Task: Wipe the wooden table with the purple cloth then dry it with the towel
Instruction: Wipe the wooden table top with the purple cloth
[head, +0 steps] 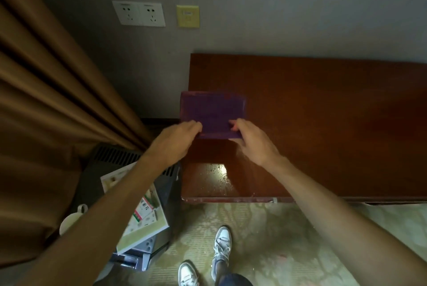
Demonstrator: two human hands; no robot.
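The table (323, 112) runs away to the right of both sets of fingers, most of it dull; a wet, shiny patch lies nearer the body than the fingertips, by the front edge. The cloth (212, 112) lies flat at the table's left end, stretching beyond the fingertips toward the wall, its left edge just past the table's edge. The left hand (178, 140) has its fingers curled together over the cloth's near left corner, seemingly pinching it; the right hand (251, 140) pinches the near right corner, fingers close together. No towel shows.

Risks, as I judge them: a grip only at the near corners may let the far part fold or drag unevenly, leaving streaks. With the left edge overhanging, a leftward stroke could slide the cloth off.
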